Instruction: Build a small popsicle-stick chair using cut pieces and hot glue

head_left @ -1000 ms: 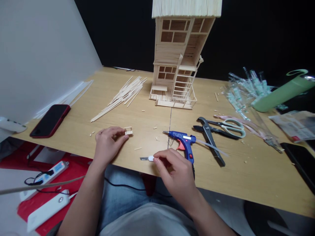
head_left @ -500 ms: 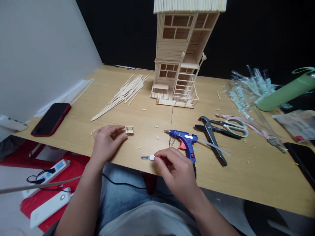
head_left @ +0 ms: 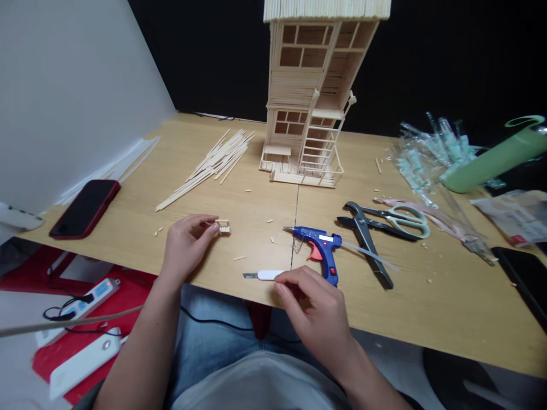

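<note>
A miniature slatted wooden frame is sitting at the fingertips of the left hand, which is arching over the counter, its grip pinching the frame's left end between thumb and fingers. Nearer the edge, a white-handled craft knife is pointing its blade leftward while the right hand is curling at the handle's far end, thumb and forefinger nearly meeting; whether they are pinching or merely touching, one cannot tell. Compared with half a second earlier, that hand is resting farther right and more handle is showing. Just beyond, a blue glue gun is lying before a stick-built model house.
</note>
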{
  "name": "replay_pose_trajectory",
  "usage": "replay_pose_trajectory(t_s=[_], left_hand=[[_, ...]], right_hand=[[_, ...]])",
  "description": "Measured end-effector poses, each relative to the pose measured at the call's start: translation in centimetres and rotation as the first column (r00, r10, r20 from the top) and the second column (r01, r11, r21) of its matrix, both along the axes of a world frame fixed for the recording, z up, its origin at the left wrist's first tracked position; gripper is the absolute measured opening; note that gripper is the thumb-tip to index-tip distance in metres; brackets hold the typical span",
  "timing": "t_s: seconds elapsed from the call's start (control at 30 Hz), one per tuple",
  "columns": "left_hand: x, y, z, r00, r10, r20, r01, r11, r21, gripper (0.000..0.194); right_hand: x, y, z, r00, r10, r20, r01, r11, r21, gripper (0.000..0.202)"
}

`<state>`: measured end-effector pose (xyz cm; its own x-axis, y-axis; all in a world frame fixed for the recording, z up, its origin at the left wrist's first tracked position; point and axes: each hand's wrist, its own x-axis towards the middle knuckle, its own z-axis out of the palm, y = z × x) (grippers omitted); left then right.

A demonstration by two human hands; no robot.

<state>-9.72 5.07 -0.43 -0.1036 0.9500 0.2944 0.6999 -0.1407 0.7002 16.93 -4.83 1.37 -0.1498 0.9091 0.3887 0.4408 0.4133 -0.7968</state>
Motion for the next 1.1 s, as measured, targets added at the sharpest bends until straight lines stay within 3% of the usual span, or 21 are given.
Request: replay_pose_trajectory(t_s=[0.23,0.43,0.73,0.87,1.1], left_hand=[[0.1,0.8,0.4,1.000,-0.011,0.024,0.011,1.000,-0.001,0.018],[-0.3,2.3,0.7,1.000,-0.019,0.015,0.019,1.000,-0.018,0.020],[-0.6,5.4,0.9,0.997,0.078,0.011,-0.077,0.995,-0.058,0.024],[-0.7,5.9,1.3,0.990,0.135,-0.033,-0.137,0.989,-0.048,0.025],[-1.3,5.9,1.1,0.992,0.124,-0.019,-0.125,0.989,-0.076,0.027]], right_hand=[[0.2,0.5,-0.5,1.000,0.013,0.005,-0.013,1.000,0.010,0.011],[0.5,0.5,0.0,0.999,0.035,-0.015,-0.034,0.998,0.054,0.012],[0.8,0.6,-0.5,0.999,0.033,-0.005,-0.032,0.997,0.075,0.012],[0.8,0.5,-0.5,0.999,0.042,-0.020,-0.040,0.995,0.090,0.013],[1.0,0.4,-0.2,1.000,0.031,0.001,-0.031,0.995,0.094,0.014]])
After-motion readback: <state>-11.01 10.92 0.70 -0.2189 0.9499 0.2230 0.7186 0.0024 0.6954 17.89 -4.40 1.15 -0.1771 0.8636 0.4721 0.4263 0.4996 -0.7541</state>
